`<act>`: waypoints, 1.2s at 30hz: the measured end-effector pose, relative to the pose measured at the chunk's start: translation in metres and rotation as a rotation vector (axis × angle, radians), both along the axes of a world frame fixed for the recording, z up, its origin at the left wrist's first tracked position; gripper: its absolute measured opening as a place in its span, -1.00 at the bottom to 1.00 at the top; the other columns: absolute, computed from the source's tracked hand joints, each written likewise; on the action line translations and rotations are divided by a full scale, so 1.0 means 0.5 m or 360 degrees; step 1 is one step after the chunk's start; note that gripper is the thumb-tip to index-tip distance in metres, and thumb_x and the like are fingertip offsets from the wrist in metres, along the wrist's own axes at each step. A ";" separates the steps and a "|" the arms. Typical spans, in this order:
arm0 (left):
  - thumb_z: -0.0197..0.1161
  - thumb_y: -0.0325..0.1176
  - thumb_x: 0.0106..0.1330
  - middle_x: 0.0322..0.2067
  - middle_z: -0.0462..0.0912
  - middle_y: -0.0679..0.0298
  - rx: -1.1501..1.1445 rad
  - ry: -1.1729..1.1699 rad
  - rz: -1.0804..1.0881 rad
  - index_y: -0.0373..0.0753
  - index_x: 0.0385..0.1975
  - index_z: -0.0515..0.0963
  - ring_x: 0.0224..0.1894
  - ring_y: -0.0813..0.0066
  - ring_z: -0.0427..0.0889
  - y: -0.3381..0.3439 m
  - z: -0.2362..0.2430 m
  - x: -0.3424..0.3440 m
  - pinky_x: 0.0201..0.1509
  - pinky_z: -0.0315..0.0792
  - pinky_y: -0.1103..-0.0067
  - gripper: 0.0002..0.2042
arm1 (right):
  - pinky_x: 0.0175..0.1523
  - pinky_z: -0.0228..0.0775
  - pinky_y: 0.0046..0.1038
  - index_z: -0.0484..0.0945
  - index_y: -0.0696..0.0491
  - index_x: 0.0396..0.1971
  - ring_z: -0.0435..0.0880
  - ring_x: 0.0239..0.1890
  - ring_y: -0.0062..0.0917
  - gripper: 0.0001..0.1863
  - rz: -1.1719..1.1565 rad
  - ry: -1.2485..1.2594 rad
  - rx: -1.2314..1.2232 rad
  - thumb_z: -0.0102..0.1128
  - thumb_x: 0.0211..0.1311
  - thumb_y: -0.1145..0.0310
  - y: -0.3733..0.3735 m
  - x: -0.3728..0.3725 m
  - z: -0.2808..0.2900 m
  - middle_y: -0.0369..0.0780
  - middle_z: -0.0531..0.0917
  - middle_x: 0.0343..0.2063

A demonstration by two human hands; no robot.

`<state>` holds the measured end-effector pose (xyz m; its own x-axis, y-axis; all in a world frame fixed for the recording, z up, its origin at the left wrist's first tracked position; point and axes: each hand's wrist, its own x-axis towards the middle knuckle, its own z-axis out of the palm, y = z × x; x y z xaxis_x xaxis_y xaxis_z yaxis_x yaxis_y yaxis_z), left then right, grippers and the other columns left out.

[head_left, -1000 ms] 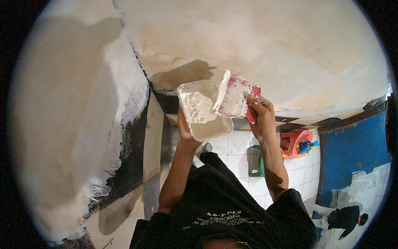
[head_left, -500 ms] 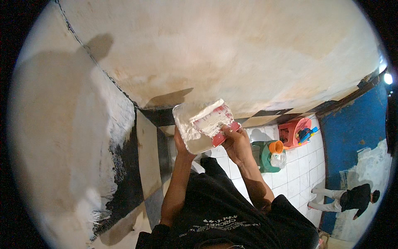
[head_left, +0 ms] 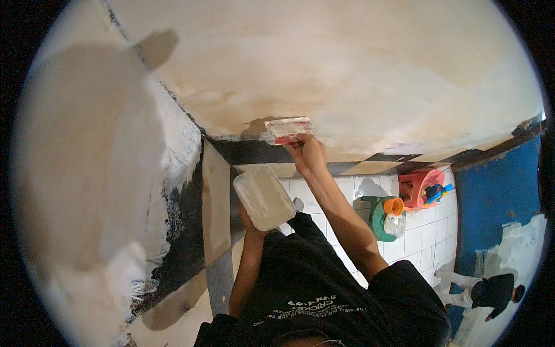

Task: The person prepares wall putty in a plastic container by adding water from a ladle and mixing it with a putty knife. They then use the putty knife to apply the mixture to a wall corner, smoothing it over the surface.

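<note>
My left hand (head_left: 248,222) grips a pale rectangular tub (head_left: 238,188) from its left side and underneath; most of its fingers are hidden. Whitish putty coats the inside of the tub. In my right hand (head_left: 310,153) is a red putty spreader (head_left: 289,127) with a wide blade, smeared with putty. The spreader is up at the lower part of the beige wall (head_left: 358,75), just above the black band (head_left: 237,151); its far edge appears to meet the wall. The spreader is beyond and to the right of the tub.
A second wall (head_left: 92,173) with white patches meets this one at a corner on the left. On the tiled floor stand a green stool (head_left: 378,222) with an orange cup (head_left: 393,206) and a pink stool (head_left: 409,191). At right, a person (head_left: 494,291) stands near a blue wall (head_left: 497,185).
My right hand has carried the spreader out of the tub and forward to the wall. The tub in my left hand has moved slightly down and left, and the spreader bears less putty.
</note>
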<state>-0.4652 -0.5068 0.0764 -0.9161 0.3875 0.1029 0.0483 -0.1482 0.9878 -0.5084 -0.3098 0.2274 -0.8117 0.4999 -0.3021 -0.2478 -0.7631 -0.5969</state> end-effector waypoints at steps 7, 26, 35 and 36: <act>-0.07 0.08 0.35 0.11 0.44 0.16 0.0537 -0.0430 0.0045 -0.15 0.22 0.27 0.11 0.17 0.49 -0.031 -0.029 0.020 0.17 0.40 0.16 -0.44 | 0.21 0.46 -0.18 0.28 0.61 -0.15 0.49 0.01 0.01 -0.70 0.0100 0.0246 0.0011 -0.30 0.30 0.62 0.096 -0.130 0.049 0.25 0.43 -0.08; -0.12 0.15 0.35 0.19 0.36 0.17 0.1256 -0.0964 -0.0070 -0.11 0.27 0.22 0.18 0.13 0.41 -0.061 -0.028 0.005 0.22 0.33 0.11 -0.39 | 0.02 0.53 -0.26 0.38 0.52 -0.14 0.59 -0.12 -0.18 -0.69 -0.0084 -0.0093 -0.0039 -0.11 0.33 0.51 0.061 -0.085 -0.084 0.11 0.52 -0.13; -0.15 0.19 0.34 0.22 0.33 0.18 0.1124 -0.0883 -0.0080 -0.09 0.29 0.19 0.22 0.11 0.37 -0.056 -0.039 0.019 0.25 0.29 0.09 -0.37 | 0.24 0.43 -0.17 0.28 0.54 -0.23 0.48 0.04 -0.01 -0.76 -0.0045 0.0104 0.0088 -0.32 0.31 0.63 0.053 -0.021 0.271 0.25 0.42 -0.08; -0.15 0.19 0.34 0.23 0.32 0.18 0.1119 -0.0882 -0.0082 -0.08 0.29 0.19 0.22 0.11 0.37 -0.053 -0.039 0.021 0.25 0.29 0.09 -0.37 | 0.24 0.43 -0.17 0.28 0.54 -0.23 0.48 0.04 -0.01 -0.76 -0.0050 0.0104 0.0093 -0.32 0.31 0.63 0.045 -0.002 0.290 0.25 0.42 -0.08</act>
<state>-0.4546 -0.5333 0.0568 -0.8881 0.4438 -0.1196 -0.4319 -0.7168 0.5473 -0.5092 -0.2873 0.3724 -0.8123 0.5407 -0.2186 -0.3109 -0.7186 -0.6221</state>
